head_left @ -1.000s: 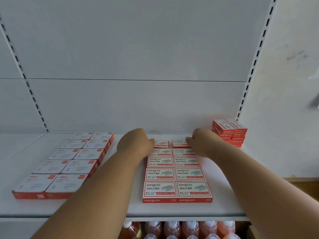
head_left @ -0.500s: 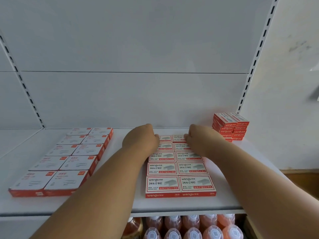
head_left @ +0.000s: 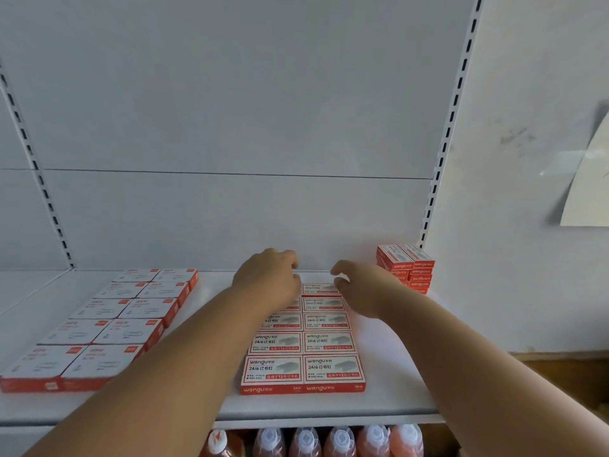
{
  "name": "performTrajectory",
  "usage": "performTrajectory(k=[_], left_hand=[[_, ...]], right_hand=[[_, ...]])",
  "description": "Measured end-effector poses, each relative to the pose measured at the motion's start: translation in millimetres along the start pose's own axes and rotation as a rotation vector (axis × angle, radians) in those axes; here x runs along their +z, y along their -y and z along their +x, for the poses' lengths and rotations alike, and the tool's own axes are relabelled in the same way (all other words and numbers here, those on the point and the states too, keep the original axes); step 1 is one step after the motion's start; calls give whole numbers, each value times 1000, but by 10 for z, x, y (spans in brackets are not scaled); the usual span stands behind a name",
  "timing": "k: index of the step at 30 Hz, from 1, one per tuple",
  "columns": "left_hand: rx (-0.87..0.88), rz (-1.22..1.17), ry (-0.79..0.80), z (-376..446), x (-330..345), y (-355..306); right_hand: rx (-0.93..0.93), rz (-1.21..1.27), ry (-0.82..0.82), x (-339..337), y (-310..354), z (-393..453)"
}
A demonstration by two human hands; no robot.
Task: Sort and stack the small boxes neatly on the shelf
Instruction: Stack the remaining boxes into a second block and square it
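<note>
Two columns of flat red-and-white staple boxes (head_left: 329,343) run from the front edge of the white shelf (head_left: 392,387) toward its back wall. My left hand (head_left: 267,280) hovers over the back-left box of that block and hides it, fingers loosely curled, with nothing seen in them. Just right of the back-right box (head_left: 319,288), my right hand (head_left: 364,286) is held with bent fingers and its thumb near the box's right edge, gripping nothing. A small stack of the same boxes (head_left: 407,265) stands in the back right corner.
A second block of larger flat red-and-white boxes (head_left: 108,324) covers the shelf's left part. Orange bottles with white caps (head_left: 306,440) fill the shelf below. Slotted uprights (head_left: 441,159) flank the back panel. A paper sheet (head_left: 586,186) hangs on the right wall.
Both hands have lifted off the back row and moved slightly toward the back wall, uncovering the back-right box. The camera has tilted upward. No box has moved.
</note>
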State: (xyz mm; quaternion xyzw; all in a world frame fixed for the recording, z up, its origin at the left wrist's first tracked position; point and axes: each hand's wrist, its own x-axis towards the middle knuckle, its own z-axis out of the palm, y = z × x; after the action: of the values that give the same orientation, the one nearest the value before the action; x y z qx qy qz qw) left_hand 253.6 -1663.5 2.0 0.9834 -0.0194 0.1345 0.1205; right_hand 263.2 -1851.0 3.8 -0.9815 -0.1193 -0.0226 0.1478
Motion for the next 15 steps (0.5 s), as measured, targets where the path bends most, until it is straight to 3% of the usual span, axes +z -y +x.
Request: performTrajectory(k=[7, 15], left_hand=[[60, 125, 141, 99, 7, -226], [52, 37, 112, 208, -48, -578]], right_hand=[[-28, 54, 85, 5, -56, 64], [-35, 70, -308, -327, -271, -49]])
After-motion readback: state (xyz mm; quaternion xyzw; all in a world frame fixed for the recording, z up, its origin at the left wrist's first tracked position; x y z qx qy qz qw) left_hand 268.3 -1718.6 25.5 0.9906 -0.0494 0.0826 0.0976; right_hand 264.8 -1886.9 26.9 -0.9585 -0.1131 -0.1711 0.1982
